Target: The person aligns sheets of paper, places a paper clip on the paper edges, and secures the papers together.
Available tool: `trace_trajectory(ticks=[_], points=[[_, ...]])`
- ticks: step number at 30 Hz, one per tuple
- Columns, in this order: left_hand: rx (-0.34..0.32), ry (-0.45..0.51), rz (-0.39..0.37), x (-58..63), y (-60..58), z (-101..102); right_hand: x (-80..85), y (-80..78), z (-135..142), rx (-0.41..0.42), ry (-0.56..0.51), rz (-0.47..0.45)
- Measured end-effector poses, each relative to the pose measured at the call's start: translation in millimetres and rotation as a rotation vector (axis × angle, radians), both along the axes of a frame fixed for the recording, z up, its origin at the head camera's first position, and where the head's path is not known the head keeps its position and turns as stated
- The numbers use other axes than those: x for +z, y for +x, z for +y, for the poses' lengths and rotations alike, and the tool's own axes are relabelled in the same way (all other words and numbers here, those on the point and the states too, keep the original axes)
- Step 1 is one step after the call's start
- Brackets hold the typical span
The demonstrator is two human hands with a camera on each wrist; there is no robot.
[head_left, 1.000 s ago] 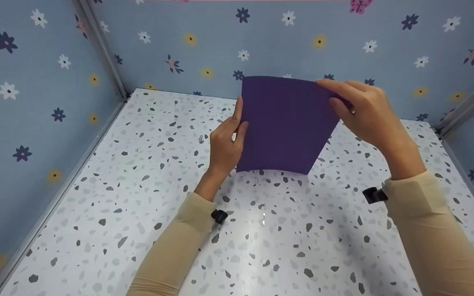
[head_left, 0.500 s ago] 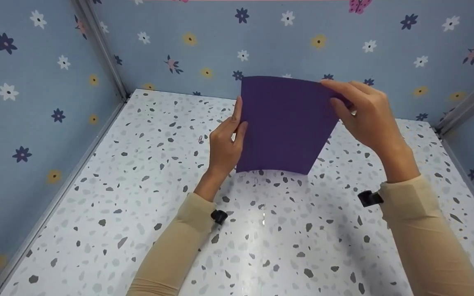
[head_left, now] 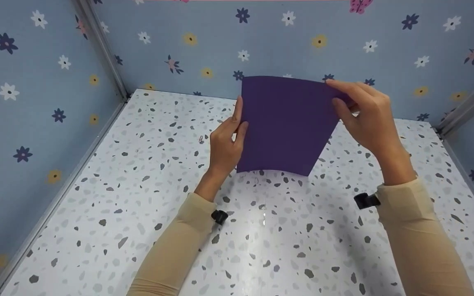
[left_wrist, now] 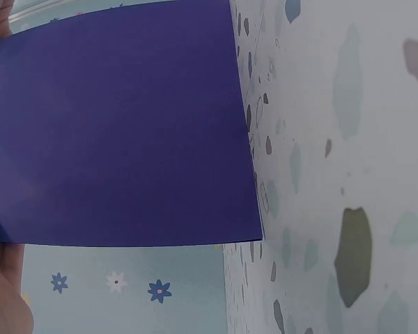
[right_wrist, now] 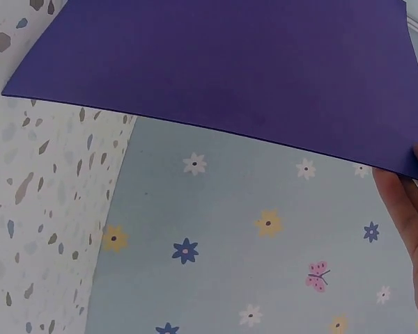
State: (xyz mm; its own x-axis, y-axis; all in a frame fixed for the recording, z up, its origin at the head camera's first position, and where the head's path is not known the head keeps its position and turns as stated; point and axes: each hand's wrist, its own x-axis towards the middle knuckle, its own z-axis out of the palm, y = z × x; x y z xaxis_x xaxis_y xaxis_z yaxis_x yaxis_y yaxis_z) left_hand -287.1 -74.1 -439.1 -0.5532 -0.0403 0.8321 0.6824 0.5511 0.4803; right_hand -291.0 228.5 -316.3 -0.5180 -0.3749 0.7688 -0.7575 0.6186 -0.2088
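A sheet of purple paper [head_left: 286,123] stands raised and slightly bowed in the head view, its lower edge close over the table. My left hand [head_left: 225,142] pinches its left edge, thumb in front and other fingers mostly behind. At the upper right corner, my right hand [head_left: 368,113] holds the sheet between thumb and fingers. In the left wrist view the purple paper [left_wrist: 125,132] spans most of the left side, with my left hand [left_wrist: 7,296] at its lower corner. The right wrist view shows my right hand [right_wrist: 411,216] gripping the corner.
A small paper clip [head_left: 200,139] lies on the speckled table [head_left: 171,230], left of the sheet. Faint clip-like outlines [head_left: 256,180] show just below the sheet's lower edge. Flowered blue panels [head_left: 204,37] enclose the table at the back and both sides.
My right hand has shifted slightly right at the sheet's corner, and its forearm has swung inward to the left. The left hand and the sheet have hardly moved.
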Motion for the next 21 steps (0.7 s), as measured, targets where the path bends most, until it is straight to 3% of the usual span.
trace_trajectory(ticks=[13,21], points=[[-0.01,0.003,0.005,-0.8,-0.5,0.0,-16.6,-0.5,-3.4,-0.062,-0.153,0.004],[-0.011,0.01,0.005,-1.1,-0.5,0.2,-23.7,-2.2,-5.7,-0.045,-0.251,0.017]])
